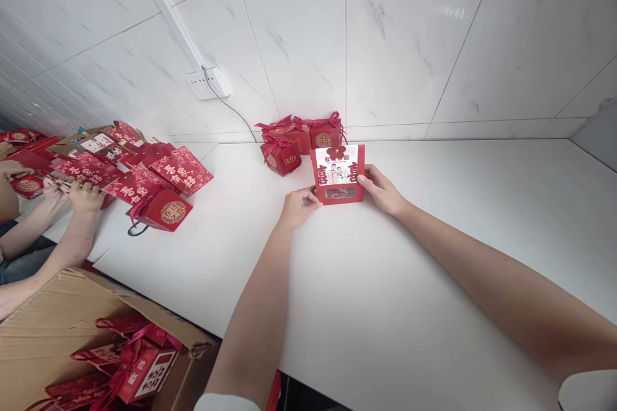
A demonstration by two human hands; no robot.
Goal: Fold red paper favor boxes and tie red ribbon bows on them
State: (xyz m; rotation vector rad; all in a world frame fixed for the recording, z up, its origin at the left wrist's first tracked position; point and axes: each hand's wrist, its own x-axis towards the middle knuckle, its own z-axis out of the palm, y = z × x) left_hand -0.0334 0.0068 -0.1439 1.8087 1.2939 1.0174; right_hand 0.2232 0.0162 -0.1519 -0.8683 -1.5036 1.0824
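Note:
A red and white gift box (338, 173) with a printed couple and a small window near its bottom stands upright on the white table (366, 282). My left hand (299, 207) grips its lower left edge, fingers partly behind it. On the other side, my right hand (380, 189) holds the right edge between thumb and fingers. Just behind the box are several small red boxes with ribbons (282, 155), close to the wall.
Red bags and cards (180, 170) are piled at the left, with a red ribboned box (166, 210) in front. Another person's hands (84, 198) work at far left. An open cardboard box (58, 308) of red gift boxes sits lower left. A cable hangs from a wall socket (208, 85).

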